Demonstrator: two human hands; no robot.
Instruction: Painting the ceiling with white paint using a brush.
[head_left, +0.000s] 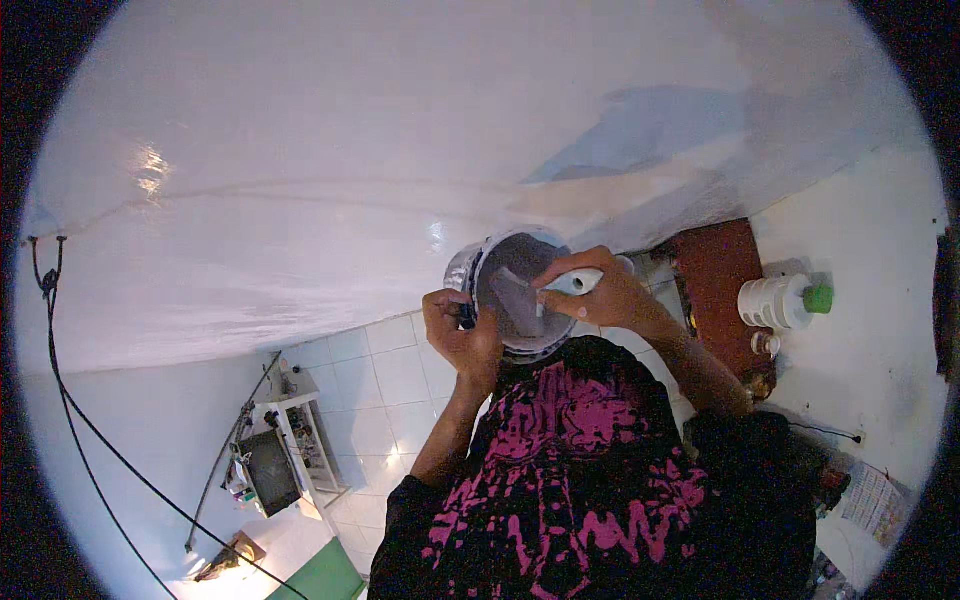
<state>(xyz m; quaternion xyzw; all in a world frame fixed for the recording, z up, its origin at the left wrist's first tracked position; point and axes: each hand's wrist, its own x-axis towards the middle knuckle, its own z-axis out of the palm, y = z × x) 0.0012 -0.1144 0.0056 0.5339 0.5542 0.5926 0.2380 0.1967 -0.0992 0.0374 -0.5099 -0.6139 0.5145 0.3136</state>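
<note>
A round bucket (462,272) with a pale, smeared outside is held up close to my chest, in front of the wall. Its inside looks greyish, with what seems to be paint (522,258) in it. My left hand (462,340) is closed on the bucket's left rim. In my right hand (612,292) is a paintbrush (577,281), gripped by its white handle with a hole in the end. The brush head reaches into the bucket's mouth; whether it touches the paint I cannot tell.
A whitish wall (300,120) with a bluish-grey patch (650,125) rises ahead. At right, a reddish-brown surface (715,290) lies near a white container (775,303) with a green top. Black cables (62,380) hang at left. A white shelf unit (315,450) stands lower left on tiled floor (385,370).
</note>
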